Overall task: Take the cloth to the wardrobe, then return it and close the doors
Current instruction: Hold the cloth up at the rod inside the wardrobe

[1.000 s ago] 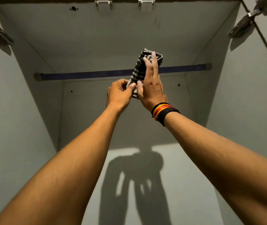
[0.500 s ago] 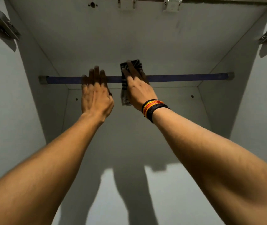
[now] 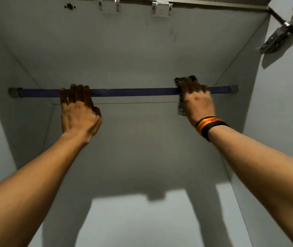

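Note:
I look up into the open grey wardrobe (image 3: pixel 142 50). A dark blue hanging rail (image 3: pixel 133 91) spans it from side to side. My left hand (image 3: pixel 78 111) rests on the rail left of centre, fingers laid over it. Near the rail's right end, my right hand (image 3: pixel 195 98), with coloured bands at the wrist, presses the dark striped cloth (image 3: pixel 181 106) against the rail. Only slivers of the cloth show above and to the left of the fingers.
A metal door hinge (image 3: pixel 281 34) sticks out at the top right. Two metal brackets (image 3: pixel 108 5) sit on the wardrobe's top panel near the front edge. Grey side walls close in on both sides, and my shadow falls on the back panel.
My right hand has slid the cloth along the rail from the middle to near its right end. My left hand let go of the cloth and settled on the rail.

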